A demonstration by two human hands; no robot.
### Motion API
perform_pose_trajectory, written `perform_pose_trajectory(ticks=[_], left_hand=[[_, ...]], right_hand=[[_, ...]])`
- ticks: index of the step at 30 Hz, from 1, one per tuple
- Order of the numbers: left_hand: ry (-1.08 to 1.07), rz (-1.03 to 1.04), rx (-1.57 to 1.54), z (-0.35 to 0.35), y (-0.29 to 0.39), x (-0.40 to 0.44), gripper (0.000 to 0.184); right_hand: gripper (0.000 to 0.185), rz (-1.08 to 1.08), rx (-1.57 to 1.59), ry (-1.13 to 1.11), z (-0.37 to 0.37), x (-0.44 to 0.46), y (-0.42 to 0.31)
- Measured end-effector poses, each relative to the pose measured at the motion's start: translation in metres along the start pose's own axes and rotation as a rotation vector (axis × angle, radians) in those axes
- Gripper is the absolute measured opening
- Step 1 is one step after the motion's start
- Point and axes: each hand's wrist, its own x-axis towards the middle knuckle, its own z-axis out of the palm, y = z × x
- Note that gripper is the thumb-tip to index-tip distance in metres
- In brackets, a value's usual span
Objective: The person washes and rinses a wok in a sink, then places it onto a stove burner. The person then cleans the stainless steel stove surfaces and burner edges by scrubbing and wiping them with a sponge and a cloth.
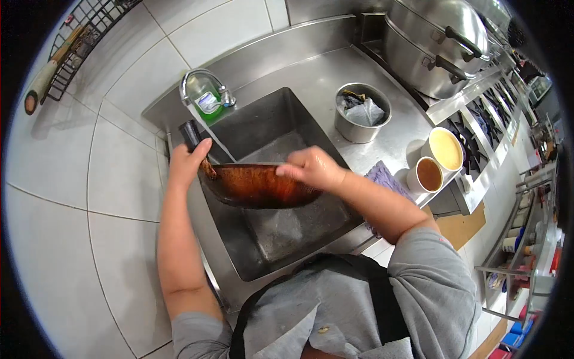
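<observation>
A frying pan [263, 186] with a scorched brown outside is tilted up on edge over the sink [281, 254], its underside towards me. My left hand [186, 163] is closed round the base of its black handle [190, 133]. On the far right of the rim, my right hand [314, 169] grips with fingers over the edge; what those fingers touch inside the pan is hidden. Behind the handle, a curved metal faucet [186, 90] stands beside a bottle of green liquid [209, 103].
On the steel counter right of the sink are a metal pot [360, 128] with crumpled waste, a purple cloth [387, 179], a tub of yellow contents [446, 149] and a tub of brown liquid [429, 175]. A large steamer pot [427, 57] stands near the gas burners [469, 140].
</observation>
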Motion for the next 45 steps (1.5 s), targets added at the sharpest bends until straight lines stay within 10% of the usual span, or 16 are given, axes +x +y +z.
perform_pose_trajectory(ticks=[6,8,10,12,16,22,29,40,45], left_hand=[[-0.331,0.186,-0.504,0.029,-0.016,-0.052,0.045],[-0.244,-0.29,-0.632,0.049,-0.037,-0.072,0.04],[-0.154,-0.358,-0.71,0.07,-0.041,-0.079,0.04],[-0.025,-0.489,-0.81,0.085,-0.037,-0.083,0.043],[0.135,-0.553,-0.751,0.105,-0.068,-0.084,0.046],[0.313,-0.699,-0.939,0.091,-0.07,-0.064,0.052],[0.427,-0.808,-1.056,0.097,-0.146,-0.045,0.081],[0.335,-0.747,-1.072,0.066,-0.113,-0.05,0.091],[0.315,-0.814,-0.975,0.068,-0.124,-0.051,0.073]], right_hand=[[0.049,-0.068,-0.038,-0.055,-0.042,0.053,0.028],[0.046,-0.048,-0.109,-0.13,-0.034,0.067,0.031],[0.04,0.142,0.168,-0.103,-0.018,0.076,0.045],[0.024,-0.149,-0.036,0.082,0.0,0.076,0.059],[0.021,-0.074,-0.493,0.4,-0.026,0.027,0.013],[0.028,0.584,-1.049,0.335,-0.077,-0.023,0.033],[0.021,0.179,-0.666,0.358,-0.069,-0.024,0.086],[0.021,0.262,-0.048,0.0,-0.008,0.066,-0.067],[0.021,-0.221,-0.019,-0.085,0.04,0.133,-0.116]])
